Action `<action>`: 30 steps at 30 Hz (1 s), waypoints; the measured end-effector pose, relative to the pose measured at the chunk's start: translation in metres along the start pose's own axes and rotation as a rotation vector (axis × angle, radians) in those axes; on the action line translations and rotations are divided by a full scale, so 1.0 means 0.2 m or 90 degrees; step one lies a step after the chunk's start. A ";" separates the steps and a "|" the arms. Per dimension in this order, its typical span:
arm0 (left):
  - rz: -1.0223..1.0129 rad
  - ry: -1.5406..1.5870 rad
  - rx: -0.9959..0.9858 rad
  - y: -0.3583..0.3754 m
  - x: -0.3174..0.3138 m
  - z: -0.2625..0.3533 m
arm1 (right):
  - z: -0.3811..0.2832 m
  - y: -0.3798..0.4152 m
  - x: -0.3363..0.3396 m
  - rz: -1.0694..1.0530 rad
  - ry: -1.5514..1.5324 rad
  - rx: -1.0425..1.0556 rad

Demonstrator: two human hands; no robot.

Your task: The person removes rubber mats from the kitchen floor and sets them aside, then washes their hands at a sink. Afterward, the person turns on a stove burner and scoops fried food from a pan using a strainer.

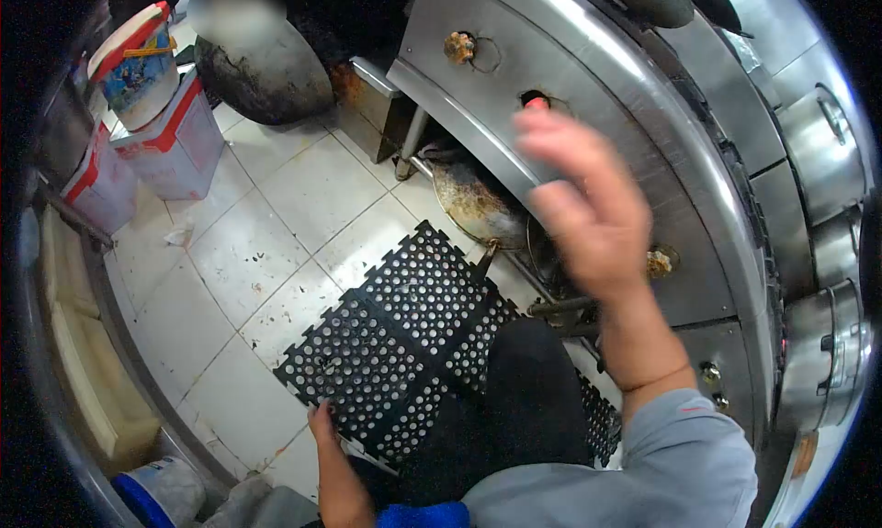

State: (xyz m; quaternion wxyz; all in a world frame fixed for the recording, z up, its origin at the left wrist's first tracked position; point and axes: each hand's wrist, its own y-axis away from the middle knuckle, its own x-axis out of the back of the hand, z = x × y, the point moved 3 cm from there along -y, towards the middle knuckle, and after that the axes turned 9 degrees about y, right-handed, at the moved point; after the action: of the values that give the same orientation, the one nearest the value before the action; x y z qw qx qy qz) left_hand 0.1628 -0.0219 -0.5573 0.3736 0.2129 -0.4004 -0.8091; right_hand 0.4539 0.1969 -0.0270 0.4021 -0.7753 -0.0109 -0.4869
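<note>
My right hand (593,207), blurred by motion, is raised before the steel stove front (588,60). Its thumb is apart from the other fingers, and the fingertips are close to a red knob (536,103); whether they touch it is unclear. Low on the left, my left hand (322,420) hangs beside the edge of a black perforated floor mat (367,344). Its fingers show only as a small shape, so a hold on anything cannot be made out. Rusty knobs (459,48) sit on the stove panel.
Stained pans (478,202) lie under the stove. A large blackened wok (266,78) stands on the tiled floor (248,252). A bucket (138,73) tops a red-and-white box (184,151). Steel pots (822,151) line the right; a pale bin (101,381) is at left.
</note>
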 end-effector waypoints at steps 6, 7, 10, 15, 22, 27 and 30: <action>-0.157 -0.004 0.110 0.11 -0.03 0.15 | -0.21 0.05 0.19 -0.095 -0.116 -0.248; -0.184 -0.006 0.172 -0.01 0.02 0.02 | -0.26 0.13 0.13 -0.208 -0.151 -0.301; -0.126 -0.249 0.117 0.19 -0.03 0.14 | -0.57 0.35 -0.02 -0.527 -0.184 -0.294; -0.024 -0.415 -0.063 0.52 -0.11 0.30 | -1.04 0.43 0.19 -0.762 -0.362 -0.392; -0.064 -0.246 -0.059 0.83 -0.16 0.52 | -1.16 0.41 0.52 -0.773 -0.326 -0.565; -0.100 -0.278 -0.039 0.72 0.00 0.31 | -1.11 0.52 0.56 -0.704 -0.389 -0.657; -0.079 -0.164 0.104 1.01 -0.12 0.50 | -1.07 0.67 0.53 -0.722 -0.413 -0.682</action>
State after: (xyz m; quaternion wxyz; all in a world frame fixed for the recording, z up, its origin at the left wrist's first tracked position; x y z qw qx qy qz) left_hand 0.2006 -0.0357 -0.3337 0.2498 0.1618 -0.4956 -0.8160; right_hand 0.4052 -0.0684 0.0146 -0.3481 -0.8396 -0.2814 -0.3078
